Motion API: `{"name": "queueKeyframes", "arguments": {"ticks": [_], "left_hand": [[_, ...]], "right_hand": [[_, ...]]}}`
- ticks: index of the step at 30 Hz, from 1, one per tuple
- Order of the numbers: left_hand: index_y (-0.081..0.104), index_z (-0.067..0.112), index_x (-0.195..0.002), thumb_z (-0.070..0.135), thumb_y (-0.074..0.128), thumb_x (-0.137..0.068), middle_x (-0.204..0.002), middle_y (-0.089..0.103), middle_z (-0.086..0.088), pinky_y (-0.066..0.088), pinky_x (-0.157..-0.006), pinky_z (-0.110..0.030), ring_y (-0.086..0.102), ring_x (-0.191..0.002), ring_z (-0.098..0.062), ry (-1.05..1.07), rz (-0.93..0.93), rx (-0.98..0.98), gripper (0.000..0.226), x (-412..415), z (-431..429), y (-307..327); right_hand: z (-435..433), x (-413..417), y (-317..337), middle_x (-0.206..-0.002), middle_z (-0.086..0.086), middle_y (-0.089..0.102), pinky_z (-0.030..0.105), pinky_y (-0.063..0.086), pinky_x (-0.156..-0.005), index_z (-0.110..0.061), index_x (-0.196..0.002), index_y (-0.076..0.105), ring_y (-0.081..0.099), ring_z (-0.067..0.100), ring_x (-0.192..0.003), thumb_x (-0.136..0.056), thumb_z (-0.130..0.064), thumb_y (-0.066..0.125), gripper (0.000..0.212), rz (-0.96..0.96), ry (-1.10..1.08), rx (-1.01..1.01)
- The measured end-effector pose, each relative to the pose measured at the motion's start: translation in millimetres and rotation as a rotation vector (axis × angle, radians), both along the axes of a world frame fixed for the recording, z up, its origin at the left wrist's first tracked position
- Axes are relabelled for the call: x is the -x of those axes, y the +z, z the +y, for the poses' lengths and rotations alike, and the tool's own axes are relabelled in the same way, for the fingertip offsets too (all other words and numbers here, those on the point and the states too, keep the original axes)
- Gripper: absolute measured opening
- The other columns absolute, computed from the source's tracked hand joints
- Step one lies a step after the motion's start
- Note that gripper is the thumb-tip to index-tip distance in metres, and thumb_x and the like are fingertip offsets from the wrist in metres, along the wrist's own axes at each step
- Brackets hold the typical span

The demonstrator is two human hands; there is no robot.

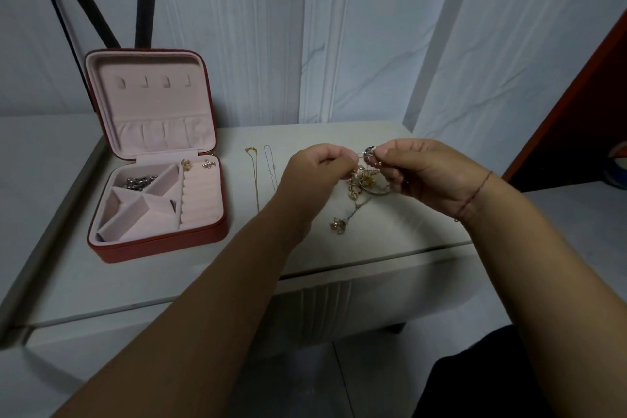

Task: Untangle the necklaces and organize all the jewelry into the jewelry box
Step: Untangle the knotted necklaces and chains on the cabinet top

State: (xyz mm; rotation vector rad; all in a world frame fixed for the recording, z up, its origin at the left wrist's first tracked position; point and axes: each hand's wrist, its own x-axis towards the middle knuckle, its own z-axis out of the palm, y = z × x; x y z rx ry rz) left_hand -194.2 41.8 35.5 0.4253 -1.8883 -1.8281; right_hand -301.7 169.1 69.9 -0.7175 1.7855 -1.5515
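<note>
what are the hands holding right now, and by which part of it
A tangle of jewelry, held at its top: the left hand and the right hand each pinch a silver piece there. The rest hangs below them.

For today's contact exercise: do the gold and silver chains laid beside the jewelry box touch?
Apart. The head view shows a strip of bare tabletop between the gold chain and the silver chain.
</note>
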Motion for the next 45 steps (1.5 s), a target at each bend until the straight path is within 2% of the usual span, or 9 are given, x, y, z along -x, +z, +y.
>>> {"name": "queueKeyframes", "arguments": {"ticks": [4, 9, 13, 17, 22, 25, 28, 34, 45], "left_hand": [[0.068, 0.008, -0.092, 0.014, 0.061, -0.090, -0.086, 0.067, -0.004, 0.047, -0.068, -0.012, 0.059, -0.073, -0.003, 0.006, 0.015, 0.010, 0.009, -1, 0, 1], [0.063, 0.006, -0.090, 0.008, 0.053, -0.094, -0.083, 0.066, -0.006, 0.051, -0.080, -0.027, 0.060, -0.077, -0.012, -0.020, 0.010, -0.072, 0.011, 0, 2, 3], [0.052, 0.008, -0.090, 0.006, 0.043, -0.098, -0.067, 0.055, -0.001, 0.046, -0.059, -0.027, 0.046, -0.050, -0.006, -0.069, 0.005, -0.160, 0.012, 0, 8, 7], [0.061, 0.010, -0.096, 0.014, 0.052, -0.096, -0.061, 0.047, 0.006, 0.033, -0.051, -0.019, 0.037, -0.052, -0.005, -0.047, -0.069, -0.090, 0.010, 0, 2, 6], [0.070, 0.012, -0.106, 0.014, 0.057, -0.092, -0.045, 0.052, 0.020, 0.035, -0.049, -0.014, 0.040, -0.044, 0.002, -0.057, -0.117, 0.068, 0.019, -3, -4, 5], [0.071, 0.013, -0.105, 0.013, 0.060, -0.090, -0.060, 0.058, 0.018, 0.036, -0.047, -0.008, 0.047, -0.044, 0.006, -0.035, -0.128, 0.120, 0.019, -4, -3, 5], [0.072, 0.011, -0.104, 0.011, 0.063, -0.088, -0.071, 0.061, 0.008, 0.034, -0.045, -0.004, 0.049, -0.044, 0.010, -0.016, -0.116, 0.153, 0.018, -4, -2, 4], [0.072, 0.011, -0.098, 0.014, 0.069, -0.085, -0.043, 0.053, 0.015, 0.031, -0.041, -0.009, 0.041, -0.036, 0.002, -0.028, -0.105, 0.083, 0.014, -4, -3, 3], [0.070, 0.004, -0.101, 0.018, 0.064, -0.089, -0.044, 0.037, 0.011, 0.024, -0.040, -0.017, 0.026, -0.043, -0.005, -0.129, -0.066, -0.085, 0.019, 0, -7, 3]], "right_hand": [[0, 0, -1, -0.049, -0.003, 0.042, 0.020, 0.028, -0.052, -0.009, -0.080, 0.061, 0.032, 0.007, -0.049, -0.093, -0.018, 0.055, 0.017, 0.035, 0.000, -0.037], [-1, 1, -3, -0.052, -0.004, 0.047, 0.018, 0.031, -0.053, -0.010, -0.080, 0.064, 0.036, 0.006, -0.050, -0.089, -0.020, 0.061, 0.014, 0.102, -0.046, -0.048], [-2, 1, -4, -0.061, 0.000, 0.052, 0.019, 0.032, -0.055, -0.011, -0.077, 0.066, 0.040, 0.007, -0.055, -0.078, -0.021, 0.068, 0.010, 0.123, -0.048, -0.041], [2, 5, -3, -0.068, 0.001, 0.056, 0.020, 0.032, -0.056, -0.010, -0.081, 0.067, 0.041, 0.006, -0.058, -0.072, -0.020, 0.071, 0.014, 0.113, -0.080, -0.038], [5, 10, -2, -0.058, -0.007, 0.055, 0.022, 0.032, -0.062, -0.016, -0.072, 0.061, 0.044, 0.006, -0.059, -0.074, -0.025, 0.067, 0.011, -0.011, -0.105, 0.023], [5, 13, -2, -0.069, -0.005, 0.061, 0.024, 0.042, -0.073, -0.017, -0.075, 0.059, 0.054, 0.005, -0.066, -0.089, -0.023, 0.059, 0.015, -0.110, -0.116, 0.054], [5, 14, -1, -0.072, -0.005, 0.064, 0.024, 0.052, -0.077, -0.018, -0.079, 0.058, 0.063, 0.006, -0.067, -0.081, -0.026, 0.060, 0.009, -0.253, -0.093, 0.129], [2, 10, -1, -0.062, -0.004, 0.058, 0.033, 0.053, -0.085, -0.017, -0.077, 0.055, 0.062, 0.010, -0.060, -0.075, -0.024, 0.061, 0.009, -0.384, -0.065, 0.223], [-1, 8, 1, -0.058, -0.003, 0.059, 0.032, 0.057, -0.077, -0.014, -0.078, 0.056, 0.062, 0.010, -0.057, -0.092, -0.020, 0.055, 0.015, -0.434, -0.150, 0.221]]}}
